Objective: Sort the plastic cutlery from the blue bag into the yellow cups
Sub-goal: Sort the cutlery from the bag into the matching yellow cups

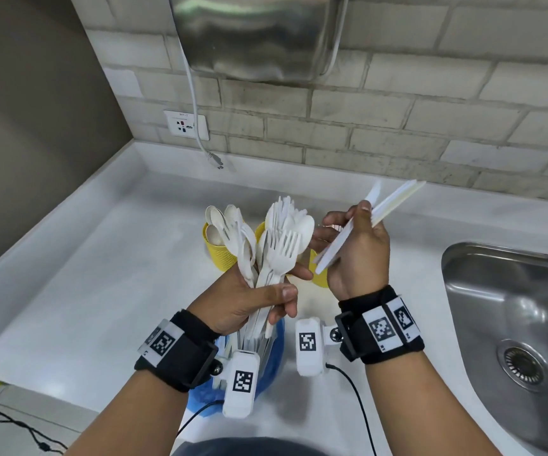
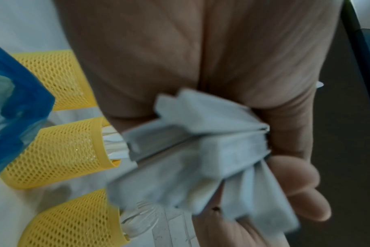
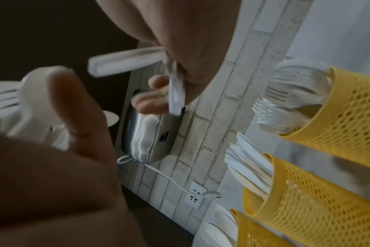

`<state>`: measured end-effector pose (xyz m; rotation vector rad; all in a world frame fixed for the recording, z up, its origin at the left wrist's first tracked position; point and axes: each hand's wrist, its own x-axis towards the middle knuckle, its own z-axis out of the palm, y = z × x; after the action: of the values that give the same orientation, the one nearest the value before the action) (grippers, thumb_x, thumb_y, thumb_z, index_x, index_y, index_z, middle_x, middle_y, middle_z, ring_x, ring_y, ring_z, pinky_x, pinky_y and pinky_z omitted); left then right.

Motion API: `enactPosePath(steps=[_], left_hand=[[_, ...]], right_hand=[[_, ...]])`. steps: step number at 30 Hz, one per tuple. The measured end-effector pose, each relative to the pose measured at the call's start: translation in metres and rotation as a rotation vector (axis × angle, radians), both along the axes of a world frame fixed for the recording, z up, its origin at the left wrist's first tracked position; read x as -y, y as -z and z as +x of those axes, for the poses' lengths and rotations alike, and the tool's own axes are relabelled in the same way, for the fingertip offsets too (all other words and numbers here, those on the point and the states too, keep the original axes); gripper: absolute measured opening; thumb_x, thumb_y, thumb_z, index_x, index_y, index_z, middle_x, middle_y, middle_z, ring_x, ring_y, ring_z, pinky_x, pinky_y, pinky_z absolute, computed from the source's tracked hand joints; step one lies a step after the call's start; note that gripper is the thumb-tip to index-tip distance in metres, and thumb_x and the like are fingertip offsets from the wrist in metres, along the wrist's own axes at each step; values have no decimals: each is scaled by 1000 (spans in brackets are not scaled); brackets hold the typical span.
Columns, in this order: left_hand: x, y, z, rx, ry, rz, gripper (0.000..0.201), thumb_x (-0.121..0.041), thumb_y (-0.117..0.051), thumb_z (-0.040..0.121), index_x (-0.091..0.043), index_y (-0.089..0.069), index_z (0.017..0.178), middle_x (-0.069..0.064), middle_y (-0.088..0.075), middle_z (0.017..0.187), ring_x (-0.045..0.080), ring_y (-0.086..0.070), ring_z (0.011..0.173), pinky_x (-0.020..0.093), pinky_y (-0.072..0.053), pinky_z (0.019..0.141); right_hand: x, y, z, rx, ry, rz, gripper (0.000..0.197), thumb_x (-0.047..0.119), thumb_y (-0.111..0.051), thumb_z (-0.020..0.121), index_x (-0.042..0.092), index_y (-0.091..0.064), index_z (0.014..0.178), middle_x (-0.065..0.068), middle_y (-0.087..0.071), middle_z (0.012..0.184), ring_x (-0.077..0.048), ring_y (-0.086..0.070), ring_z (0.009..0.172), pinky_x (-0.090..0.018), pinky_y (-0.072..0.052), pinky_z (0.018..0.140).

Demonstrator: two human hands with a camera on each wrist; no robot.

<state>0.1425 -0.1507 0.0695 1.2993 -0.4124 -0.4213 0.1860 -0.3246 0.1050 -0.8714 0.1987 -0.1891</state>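
Left hand [image 1: 249, 301] grips a slippery bunch of light forks and spoons [image 1: 276, 245] by the handles, right hand [image 1: 355, 251] pinches a few stiff knives [image 1: 374, 215] mid-length.

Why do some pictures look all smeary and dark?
Head view: bright, mostly sharp, though the knives in the right hand smear. Left wrist view: the handles look blurry. Right wrist view: dim, the near thumb out of focus.

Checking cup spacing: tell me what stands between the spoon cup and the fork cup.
The knife cup stands between the spoon cup and the fork cup, clearest in the right wrist view.
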Motion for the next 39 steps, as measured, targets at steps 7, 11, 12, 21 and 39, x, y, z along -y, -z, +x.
enactPosePath(steps=[7, 11, 12, 21, 39], left_hand=[[-1, 3, 3, -87, 42, -154, 42, -32, -82, 83, -11, -71, 118, 9, -63, 70, 14, -45, 50, 27, -40, 54], [-1, 4, 4, -93, 87, -169, 41, -30, -80, 86, -11, -69, 121, 8, -61, 68, 13, -44, 49, 26, -38, 53], [-1, 4, 4, -95, 102, -167, 40, -29, -78, 87, -10, -68, 122, 8, -60, 68, 13, -44, 49, 27, -37, 53], [-5, 0, 5, -130, 172, -154, 40, -28, -77, 89, -9, -67, 123, 6, -65, 70, 11, -46, 49, 28, -38, 55], [-7, -1, 5, -163, 128, -89, 31, -18, -61, 95, -10, -64, 124, 9, -59, 71, 13, -43, 49, 31, -29, 55]], right_hand=[[5, -6, 7, 94, -108, -241, 10, 16, -58, 104, 9, -56, 97, 2, -29, 50, -12, -22, 37, -18, -22, 40], [3, -12, 6, 115, -297, -394, 18, 18, -64, 100, 1, -69, 103, 0, -33, 49, -11, -25, 37, -17, -23, 40], [3, -13, 6, 126, -334, -423, 19, 18, -65, 99, 1, -71, 103, -5, -35, 52, -13, -25, 37, -18, -24, 40], [0, -15, 8, 137, -404, -468, 8, 11, -73, 93, 6, -75, 98, -19, -52, 71, -15, -31, 41, -20, -27, 41], [3, -8, 11, 159, -319, -240, 15, 8, -60, 101, 16, -65, 89, -6, -39, 54, -10, -28, 35, -19, -21, 39]])
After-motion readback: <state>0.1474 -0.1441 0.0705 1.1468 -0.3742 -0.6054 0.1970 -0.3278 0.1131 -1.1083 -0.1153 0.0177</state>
